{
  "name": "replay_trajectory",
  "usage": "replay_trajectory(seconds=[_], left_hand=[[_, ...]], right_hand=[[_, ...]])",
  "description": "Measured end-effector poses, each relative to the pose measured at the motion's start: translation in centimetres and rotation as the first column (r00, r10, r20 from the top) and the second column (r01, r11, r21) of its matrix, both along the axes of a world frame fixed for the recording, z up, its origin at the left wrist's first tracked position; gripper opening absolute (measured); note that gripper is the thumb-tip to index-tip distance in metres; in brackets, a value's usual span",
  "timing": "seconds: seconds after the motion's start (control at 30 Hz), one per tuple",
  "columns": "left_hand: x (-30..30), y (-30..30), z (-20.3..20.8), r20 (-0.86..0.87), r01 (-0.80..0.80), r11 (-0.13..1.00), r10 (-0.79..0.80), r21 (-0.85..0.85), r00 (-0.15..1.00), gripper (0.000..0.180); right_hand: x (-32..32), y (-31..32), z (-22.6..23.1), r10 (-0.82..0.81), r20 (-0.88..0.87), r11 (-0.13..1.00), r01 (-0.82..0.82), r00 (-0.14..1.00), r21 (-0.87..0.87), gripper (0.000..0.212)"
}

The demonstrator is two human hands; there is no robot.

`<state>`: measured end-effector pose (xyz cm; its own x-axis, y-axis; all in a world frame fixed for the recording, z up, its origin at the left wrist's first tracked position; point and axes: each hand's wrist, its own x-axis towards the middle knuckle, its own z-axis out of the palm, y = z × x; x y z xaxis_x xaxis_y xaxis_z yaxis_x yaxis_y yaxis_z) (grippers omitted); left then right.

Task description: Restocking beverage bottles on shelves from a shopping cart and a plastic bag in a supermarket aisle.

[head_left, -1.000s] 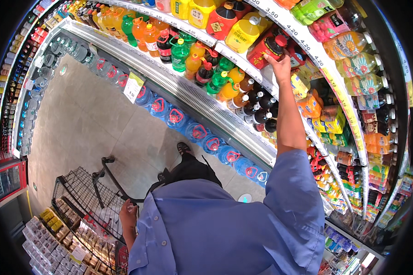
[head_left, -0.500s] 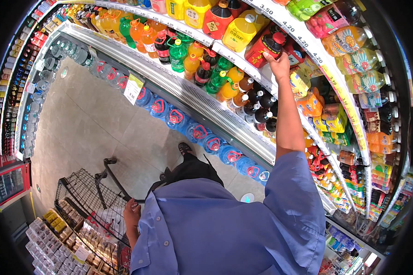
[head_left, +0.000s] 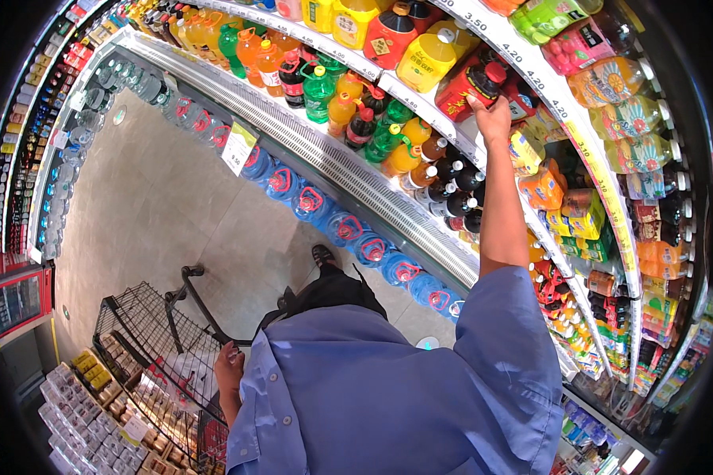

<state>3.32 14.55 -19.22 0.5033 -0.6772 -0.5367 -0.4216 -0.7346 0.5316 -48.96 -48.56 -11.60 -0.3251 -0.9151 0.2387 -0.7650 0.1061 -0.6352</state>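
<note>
At the upper shelf, my right hand [head_left: 493, 119] is closed on a large dark drink bottle [head_left: 472, 89] with a red label and a red cap. My thumb lies across the label, and the bottle's lower end is by the shelf's front edge. Yellow jugs [head_left: 429, 57] stand to its left, and another red-labelled bottle [head_left: 521, 101] is to its right. Down at my left side, my left hand [head_left: 230, 366] is curled beside the black bar of a wire shopping cart [head_left: 146, 336]. Whatever its fingers close on is hidden.
Below the shelf are rows of soda bottles [head_left: 318, 91] and a white slatted ledge [head_left: 325, 146]. Large blue water jugs [head_left: 309, 202] line the floor along the display. Stacked packaged goods [head_left: 83, 419] stand at the lower left behind the cart.
The view has shifted slightly, so the shelves sit a little farther right. My right hand stays on the bottle, whose red cap shows more plainly. My left hand is nearly unmoved.
</note>
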Motion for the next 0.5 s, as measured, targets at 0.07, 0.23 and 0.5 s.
replay_trajectory(seconds=[0.07, 0.23, 0.5], left_hand=[[0.0, 0.5, -0.2, 0.011, 0.015, 1.000, -0.015, -0.013, 1.000, 0.045], [0.1, 2.0, -1.8, -0.027, -0.018, 1.000, 0.018, -0.006, 0.999, 0.048], [-0.2, 0.0, 0.0, -0.053, 0.023, 1.000, -0.022, 0.015, 0.998, 0.054]], right_hand=[[0.4, 0.2, 0.3, 0.004, 0.009, 1.000, -0.004, 1.000, 0.017, 0.051], [0.5, 0.1, 0.3, 0.137, 0.199, 0.991, -0.134, 0.970, -0.026, 0.047], [0.6, -0.5, -2.5, 0.254, 0.566, 0.963, -0.258, 0.784, -0.075, 0.039]])
